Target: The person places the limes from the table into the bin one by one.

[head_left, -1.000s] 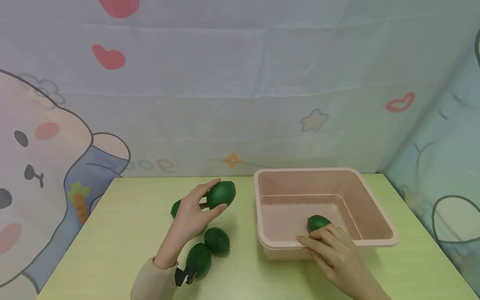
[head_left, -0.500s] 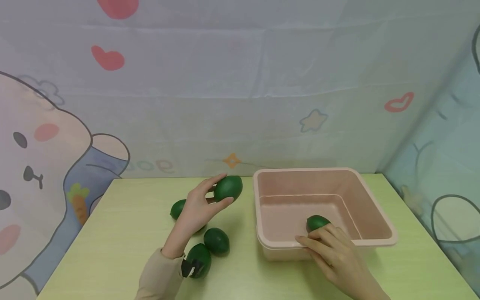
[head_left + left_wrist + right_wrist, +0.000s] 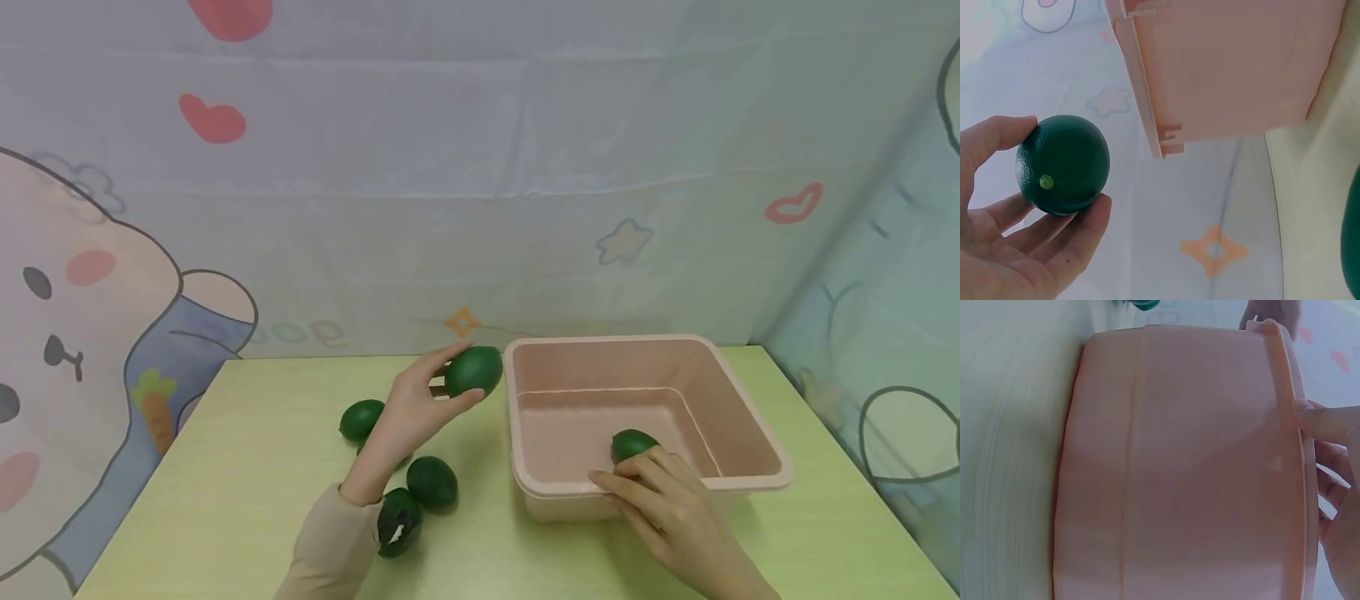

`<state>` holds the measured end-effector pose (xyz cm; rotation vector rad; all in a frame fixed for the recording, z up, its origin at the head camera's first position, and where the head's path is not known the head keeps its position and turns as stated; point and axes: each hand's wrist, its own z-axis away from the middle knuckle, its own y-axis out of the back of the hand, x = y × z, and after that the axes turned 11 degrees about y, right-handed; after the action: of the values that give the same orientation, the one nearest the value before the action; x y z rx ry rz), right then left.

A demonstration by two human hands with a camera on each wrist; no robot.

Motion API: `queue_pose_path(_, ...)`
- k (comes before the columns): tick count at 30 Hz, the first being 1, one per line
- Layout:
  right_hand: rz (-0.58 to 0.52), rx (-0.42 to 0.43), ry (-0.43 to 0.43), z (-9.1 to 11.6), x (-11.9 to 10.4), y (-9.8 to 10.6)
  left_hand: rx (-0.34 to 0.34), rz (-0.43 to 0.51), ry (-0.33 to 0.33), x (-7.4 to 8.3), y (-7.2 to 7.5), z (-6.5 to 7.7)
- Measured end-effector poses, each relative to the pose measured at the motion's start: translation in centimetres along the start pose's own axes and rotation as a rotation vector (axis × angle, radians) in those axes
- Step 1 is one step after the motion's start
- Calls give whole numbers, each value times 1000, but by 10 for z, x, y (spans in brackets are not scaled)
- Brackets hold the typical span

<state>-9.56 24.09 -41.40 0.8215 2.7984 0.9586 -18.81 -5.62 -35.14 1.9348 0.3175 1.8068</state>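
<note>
Above the yellow-green surface (image 3: 225,500), the left hand (image 3: 412,404), its grip around a green lime (image 3: 475,371), has moved rightward near the pink basin (image 3: 555,488), narrowing the gap but remaining outside. The right hand (image 3: 675,510) pinches the front rim; another lime (image 3: 632,444) lies inside.

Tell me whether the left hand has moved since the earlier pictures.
Yes: in the head view, the left hand has moved right, closer to the pink bin.

Faint lettering (image 3: 327,333) on backdrop cloth (image 3: 390,167); word not legible.
</note>
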Motion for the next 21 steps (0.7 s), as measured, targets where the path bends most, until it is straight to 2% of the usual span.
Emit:
queue_pose_path(11, 2, -2, -1, 0, 1, 0, -16, -9, -19, 9, -8, -7)
queue_pose_path(21, 16, -23, -10, 2, 1, 0, -33, -46, -73, 13, -16, -16)
